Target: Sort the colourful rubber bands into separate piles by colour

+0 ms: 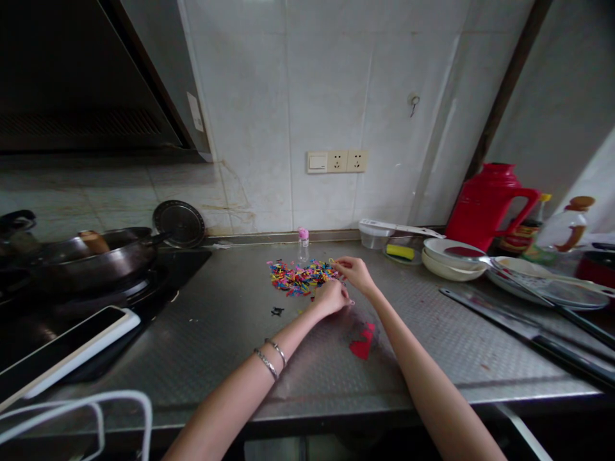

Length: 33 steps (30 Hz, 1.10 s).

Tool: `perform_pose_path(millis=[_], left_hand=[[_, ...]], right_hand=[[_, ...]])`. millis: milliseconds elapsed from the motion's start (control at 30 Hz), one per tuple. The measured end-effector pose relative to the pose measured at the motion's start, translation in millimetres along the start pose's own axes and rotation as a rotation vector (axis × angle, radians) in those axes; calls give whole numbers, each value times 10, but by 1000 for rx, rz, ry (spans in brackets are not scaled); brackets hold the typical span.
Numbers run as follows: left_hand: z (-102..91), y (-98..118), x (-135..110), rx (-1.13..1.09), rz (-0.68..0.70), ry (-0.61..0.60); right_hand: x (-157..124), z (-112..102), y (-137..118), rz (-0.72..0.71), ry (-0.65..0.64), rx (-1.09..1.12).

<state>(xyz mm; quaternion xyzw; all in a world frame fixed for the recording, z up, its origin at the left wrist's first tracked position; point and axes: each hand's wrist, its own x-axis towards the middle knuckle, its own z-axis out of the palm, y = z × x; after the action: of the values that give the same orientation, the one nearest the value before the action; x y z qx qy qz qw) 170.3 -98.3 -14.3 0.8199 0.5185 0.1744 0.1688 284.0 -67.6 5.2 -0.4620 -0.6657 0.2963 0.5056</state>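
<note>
A pile of small, many-coloured rubber bands [298, 279] lies on the steel counter [230, 346]. At its right edge my right hand [356, 274] is closed in a pinch, with a small yellow rubber band [331, 260] at its fingertips. My left hand [330, 297] is just in front of the pile, its fingers pinched together; a tiny pale loop [352, 303] shows at the tips. A few black bands [277, 311] sit apart, left of my left hand. Behind the pile stands a small clear bottle [303, 248] with a pink cap. A clear plastic bag with red print [362, 340] lies between my forearms.
On the left are a pan [91, 262] on the stove and a phone with a white power bank [72, 358]. To the right stand a plastic cup [375, 235], a yellow sponge [400, 252], stacked bowls [451, 272], a long knife [494, 317] and a red thermos jug [483, 208].
</note>
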Motion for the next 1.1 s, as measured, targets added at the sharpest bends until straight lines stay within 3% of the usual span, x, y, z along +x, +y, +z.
perform_pose_path(millis=[200, 367, 500, 633, 700, 1100], left_hand=[[-369, -306, 42, -159, 169, -14], [-760, -765, 18, -329, 97, 115], [-948, -1107, -74, -352, -5, 163], [-966, -1342, -145, -342, -78, 216], [-942, -1418, -160, -325, -69, 223], [-834, -1505, -214, -397, -98, 166]], right_hand=[[1, -37, -26, 29, -30, 17], [6, -44, -83, 13, -92, -41], [-58, 87, -180, -18, -320, -96], [-188, 294, -304, -64, -581, -159], [-244, 378, -339, -84, -648, -208], [-349, 543, -320, -213, -773, -316]])
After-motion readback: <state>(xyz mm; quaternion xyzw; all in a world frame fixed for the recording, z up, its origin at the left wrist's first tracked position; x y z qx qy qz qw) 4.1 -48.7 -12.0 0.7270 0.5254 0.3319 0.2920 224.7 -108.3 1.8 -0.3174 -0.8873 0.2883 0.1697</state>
